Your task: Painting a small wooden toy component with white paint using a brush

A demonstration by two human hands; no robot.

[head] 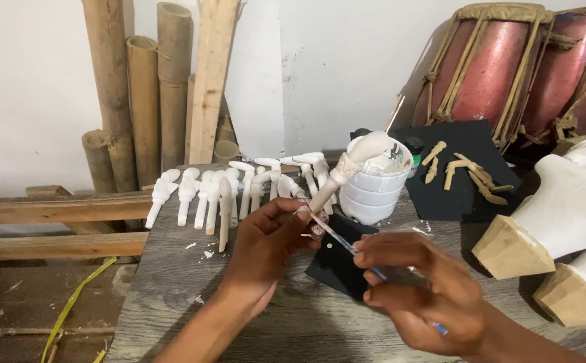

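My left hand [266,245] grips the thin stem of a white-painted carved wooden piece [347,168], which points up and right toward a white plastic paint tub [374,188]. In my right hand [417,286] I hold a thin paintbrush [337,236] with a pale blue handle, its tip touching the stem close to my left fingers. Both hands hover over a grey wooden table [192,296], above a small black sheet [337,265].
A row of several white-painted carved pieces [232,191] lies at the table's back. Unpainted wooden pieces [464,171] rest on a black board. White wood-based figures [562,215] stand right. Bamboo poles [141,87] and red drums [508,67] lean against the wall.
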